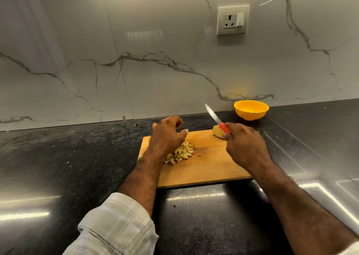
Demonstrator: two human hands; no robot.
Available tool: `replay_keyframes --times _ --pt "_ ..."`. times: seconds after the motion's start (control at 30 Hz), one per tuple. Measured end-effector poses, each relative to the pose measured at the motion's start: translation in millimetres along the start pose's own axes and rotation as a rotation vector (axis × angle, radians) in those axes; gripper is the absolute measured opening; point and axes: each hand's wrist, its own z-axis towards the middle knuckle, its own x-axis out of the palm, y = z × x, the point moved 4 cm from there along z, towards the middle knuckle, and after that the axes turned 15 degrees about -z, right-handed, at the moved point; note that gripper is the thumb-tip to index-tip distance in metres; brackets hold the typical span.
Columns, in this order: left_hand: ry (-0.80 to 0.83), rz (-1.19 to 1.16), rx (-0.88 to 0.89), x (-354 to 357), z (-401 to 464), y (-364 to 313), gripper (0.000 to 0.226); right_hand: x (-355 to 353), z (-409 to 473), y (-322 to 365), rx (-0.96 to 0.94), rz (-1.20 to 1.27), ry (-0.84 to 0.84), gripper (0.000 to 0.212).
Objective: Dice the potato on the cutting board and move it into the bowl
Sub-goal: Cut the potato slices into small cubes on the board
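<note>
Dark counter (77,157) w/ marble wall (136,70) behind, socket (233,19) up far right. Board (204,165) centre. Yellow bowl (251,110) far right, off the board, inside looks bare. Left hand (167,136) loosely curled over dice pile (181,152), holding nothing, hiding part of it. Right hand (245,146) grips red-handled knife (216,119), blade pointing up-left, partly covering uncut potato piece (217,131) at far board edge.

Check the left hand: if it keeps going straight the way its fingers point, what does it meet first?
Likely the uncut yellow potato piece at the far right of the wooden cutting board. The left hand hovers above the pile of diced potato, fingers aimed right; bare board lies between. Height is unclear, so it may pass over.
</note>
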Motion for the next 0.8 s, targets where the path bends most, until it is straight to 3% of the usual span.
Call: replay_keyframes --times 0.17,0.27,0.5,0.67,0.8 --pt "0.043 -0.009 0.005 18.7 3.6 -19.9 0.032 10.9 11.4 -39.4 0.157 -0.057 0.052 0.028" --pt "0.155 0.043 0.015 48.6 13.7 -41.8 0.04 20.2 12.8 -45.1 0.2 -0.048 0.106 0.031" --pt "0.319 0.043 -0.132 108.0 37.6 -75.4 0.09 20.3 11.8 -50.8 0.254 -0.034 0.089 0.033" --pt "0.304 -0.105 -0.131 116.7 44.3 -67.0 0.067 19.6 13.8 -53.8 0.245 -0.037 0.082 0.034" --pt "0.302 -0.307 -0.11 104.9 42.6 -57.6 0.073 20.9 16.8 -50.2 0.228 -0.039 0.099 0.038"
